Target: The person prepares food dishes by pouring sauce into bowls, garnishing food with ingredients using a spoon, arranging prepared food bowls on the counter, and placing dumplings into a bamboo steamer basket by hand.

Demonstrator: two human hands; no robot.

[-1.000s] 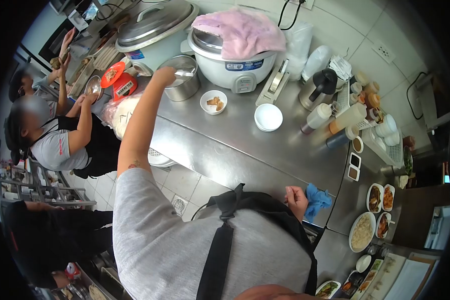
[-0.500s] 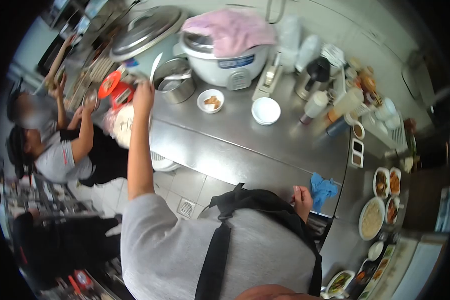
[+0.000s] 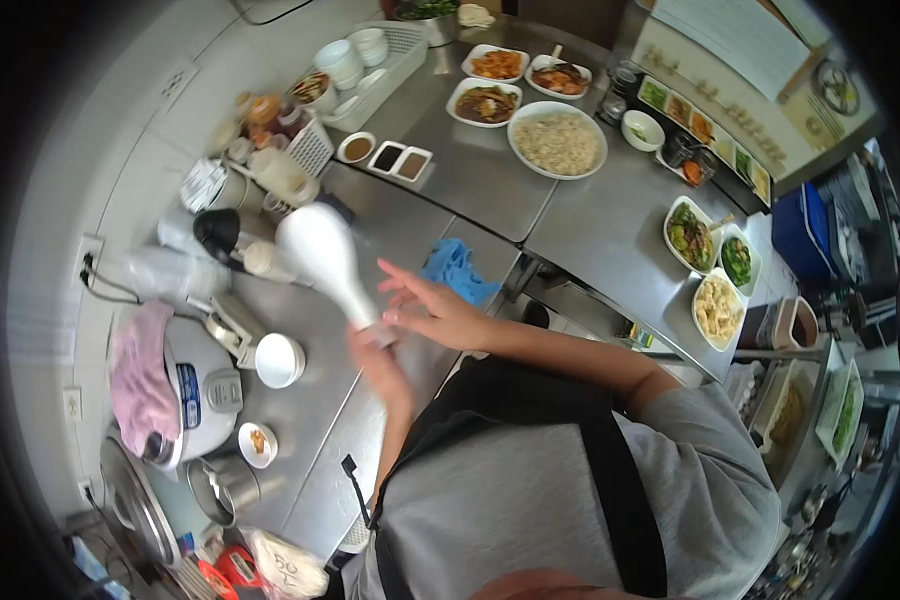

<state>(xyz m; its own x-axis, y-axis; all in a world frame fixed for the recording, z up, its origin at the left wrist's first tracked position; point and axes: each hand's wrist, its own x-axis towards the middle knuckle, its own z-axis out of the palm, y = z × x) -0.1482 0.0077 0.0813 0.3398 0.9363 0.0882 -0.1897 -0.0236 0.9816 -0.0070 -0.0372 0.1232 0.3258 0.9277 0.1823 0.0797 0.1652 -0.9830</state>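
Observation:
A white rice paddle (image 3: pixel 320 250), blurred by motion, points up and to the left over the steel counter. My left hand (image 3: pixel 380 370) is closed around the lower end of its handle and is blurred too. Right beside that handle, my right hand (image 3: pixel 442 312) has its fingers spread; whether they touch the handle I cannot tell. A crumpled blue cloth (image 3: pixel 460 270) lies on the counter just beyond my right hand. To the left of my hands stand white bowls (image 3: pixel 280 360).
A rice cooker (image 3: pixel 205 390) under a pink towel (image 3: pixel 142 375) stands at left, near a metal pot (image 3: pixel 220 490). Sauce dishes (image 3: pixel 400 160), a large plate of rice (image 3: pixel 558 140) and side dishes (image 3: pixel 495 66) sit farther back. More dishes (image 3: pixel 718 310) line the right counter.
My view has turned right. My left hand has come back from beside the pot with the paddle, in front of me. My right hand has moved to the handle, fingers spread.

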